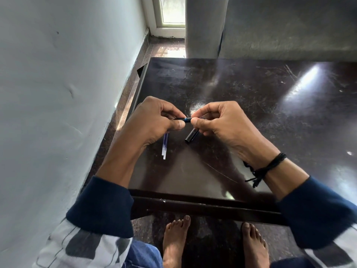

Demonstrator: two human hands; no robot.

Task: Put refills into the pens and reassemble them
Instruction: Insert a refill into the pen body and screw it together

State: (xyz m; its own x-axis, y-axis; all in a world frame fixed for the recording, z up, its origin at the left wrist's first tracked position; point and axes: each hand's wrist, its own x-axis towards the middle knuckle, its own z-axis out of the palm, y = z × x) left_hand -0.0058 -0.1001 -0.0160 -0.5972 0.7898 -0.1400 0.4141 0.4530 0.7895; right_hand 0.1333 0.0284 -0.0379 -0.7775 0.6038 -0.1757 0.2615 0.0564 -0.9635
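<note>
A thin black pen part [185, 119] with a blue band is held level above the dark table [241, 105]. My left hand [154, 120] pinches its left end and my right hand [218, 122] pinches its right end. Under my right hand a black tube [191, 136], a pen barrel or cap, shows its open end toward me; whether the hand holds it or it lies on the table I cannot tell. Two clear refills [164, 146] with blue ink lie side by side on the table just below my left hand.
The table's left edge runs close to a pale wall [58, 93]. Its near edge [193, 202] is by my body, with my bare feet [175, 240] on the floor beneath. A grey sofa [270, 26] stands behind the table.
</note>
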